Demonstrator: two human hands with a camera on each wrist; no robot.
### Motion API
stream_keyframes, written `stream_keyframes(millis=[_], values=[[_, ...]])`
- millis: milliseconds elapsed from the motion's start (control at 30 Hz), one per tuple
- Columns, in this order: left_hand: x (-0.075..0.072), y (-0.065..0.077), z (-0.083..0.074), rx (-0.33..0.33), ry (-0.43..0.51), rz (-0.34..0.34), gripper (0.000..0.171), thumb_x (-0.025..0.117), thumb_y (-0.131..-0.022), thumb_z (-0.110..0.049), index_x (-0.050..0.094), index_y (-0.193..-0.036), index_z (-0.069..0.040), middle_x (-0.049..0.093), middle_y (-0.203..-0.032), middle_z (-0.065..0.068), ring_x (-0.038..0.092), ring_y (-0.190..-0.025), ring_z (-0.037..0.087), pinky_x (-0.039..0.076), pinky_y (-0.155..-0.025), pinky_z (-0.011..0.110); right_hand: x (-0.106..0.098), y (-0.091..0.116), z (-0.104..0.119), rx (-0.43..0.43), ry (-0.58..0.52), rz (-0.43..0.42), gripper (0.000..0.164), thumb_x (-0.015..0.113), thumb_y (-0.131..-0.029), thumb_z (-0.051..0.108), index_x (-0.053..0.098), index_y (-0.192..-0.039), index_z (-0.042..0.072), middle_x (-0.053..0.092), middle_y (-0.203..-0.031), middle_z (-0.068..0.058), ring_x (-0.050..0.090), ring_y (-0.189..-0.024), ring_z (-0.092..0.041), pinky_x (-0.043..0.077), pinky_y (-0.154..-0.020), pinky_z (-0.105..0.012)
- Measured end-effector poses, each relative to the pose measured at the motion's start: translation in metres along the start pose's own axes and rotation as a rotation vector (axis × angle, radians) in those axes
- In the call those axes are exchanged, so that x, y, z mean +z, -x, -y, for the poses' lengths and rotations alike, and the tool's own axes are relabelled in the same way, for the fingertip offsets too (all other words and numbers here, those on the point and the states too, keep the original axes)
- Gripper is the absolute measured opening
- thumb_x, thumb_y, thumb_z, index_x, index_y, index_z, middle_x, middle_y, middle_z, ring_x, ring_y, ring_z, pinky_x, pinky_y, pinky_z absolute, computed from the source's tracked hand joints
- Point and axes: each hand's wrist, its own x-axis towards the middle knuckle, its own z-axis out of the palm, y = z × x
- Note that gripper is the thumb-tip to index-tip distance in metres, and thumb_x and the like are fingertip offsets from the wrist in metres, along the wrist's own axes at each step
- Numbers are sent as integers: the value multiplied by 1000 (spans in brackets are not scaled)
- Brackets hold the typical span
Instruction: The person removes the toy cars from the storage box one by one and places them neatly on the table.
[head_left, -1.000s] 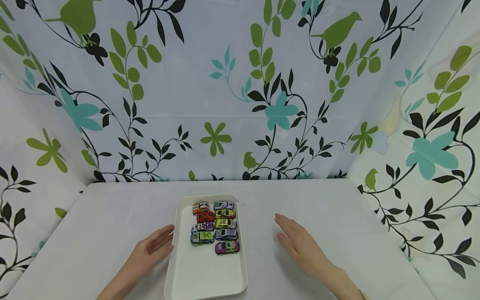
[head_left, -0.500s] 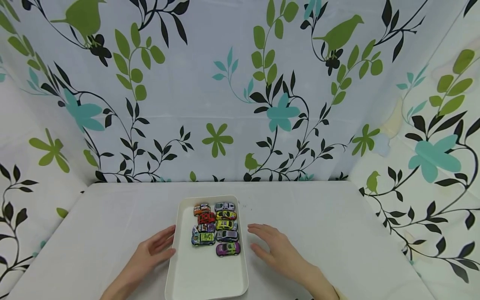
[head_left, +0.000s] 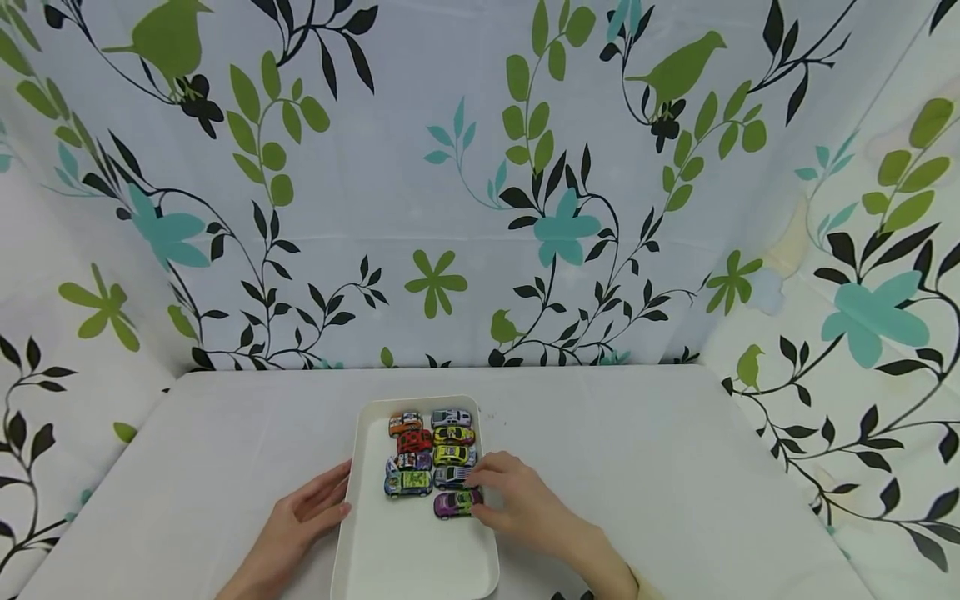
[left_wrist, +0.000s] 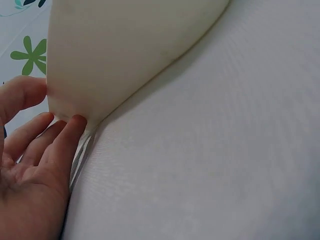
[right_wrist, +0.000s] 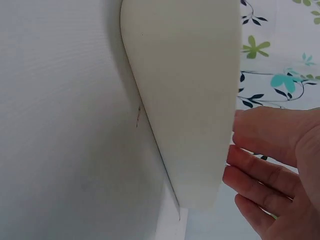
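A white tray (head_left: 412,562) holds several small toy cars in two columns. My left hand (head_left: 300,517) rests at the tray's left side; in the left wrist view its fingertips (left_wrist: 77,120) touch the outer wall. My right hand (head_left: 528,504) reaches over the right rim, fingers loosely bent. Its thumb is right at the end of the purple toy car (head_left: 452,504), the nearest in the right column. The index fingertip overlaps the dark grey car (head_left: 450,477) just behind it. In the right wrist view the tray wall (right_wrist: 187,100) hides the cars from sight.
The cars at the left include a green-blue one (head_left: 408,483) and a red one (head_left: 414,442); two yellow ones (head_left: 452,455) are at the right. A white cloth (head_left: 637,467) covers the table. A leaf-patterned curtain (head_left: 360,167) stands behind it.
My right hand has moved left from beside the tray, over its right rim, to the purple toy car. The left hand stays at the tray's side.
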Motion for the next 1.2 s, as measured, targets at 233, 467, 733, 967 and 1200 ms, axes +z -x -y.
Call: stream_keyframes(millis=[233, 467, 733, 967, 1200], values=[[4, -3, 4, 48, 16, 0, 64, 68, -95, -15, 40, -151, -1, 40, -156, 14, 51, -123, -9, 47, -96, 12, 8, -11, -2, -14, 131, 57, 22, 80, -83, 19, 75, -105, 16, 62, -103, 9, 48, -96, -6, 47, -89, -27], [4, -1, 3, 24, 7, -4, 67, 69, -94, -17, 39, -152, -3, 39, -157, 12, 50, -122, -11, 47, -96, 13, 18, -13, -3, -103, 236, 22, 21, 83, -80, 17, 74, -99, 17, 66, -100, 7, 47, -92, -9, 45, -89, -31], [3, 0, -2, -51, 2, 6, 72, 71, -93, -21, 36, -155, -10, 35, -160, 9, 40, -141, 16, 49, -103, 26, 24, -14, -5, -130, 243, -52, 18, 82, -78, 14, 73, -94, 18, 67, -95, 9, 49, -91, -8, 46, -90, -32], [2, 0, -2, -67, 15, 23, 74, 71, -92, -18, 34, -156, -10, 32, -162, 7, 36, -143, 19, 48, -105, 27, 19, -14, -4, -81, 168, -33, 20, 81, -82, 17, 74, -101, 15, 68, -103, 6, 57, -101, -10, 48, -97, -32], [3, -2, -3, -73, -4, 12, 74, 71, -93, -19, 34, -156, -11, 33, -161, 8, 34, -145, 23, 48, -105, 27, 9, -16, -4, -74, 101, -85, 23, 81, -84, 17, 73, -105, 14, 68, -108, 5, 62, -102, -13, 54, -92, -32]])
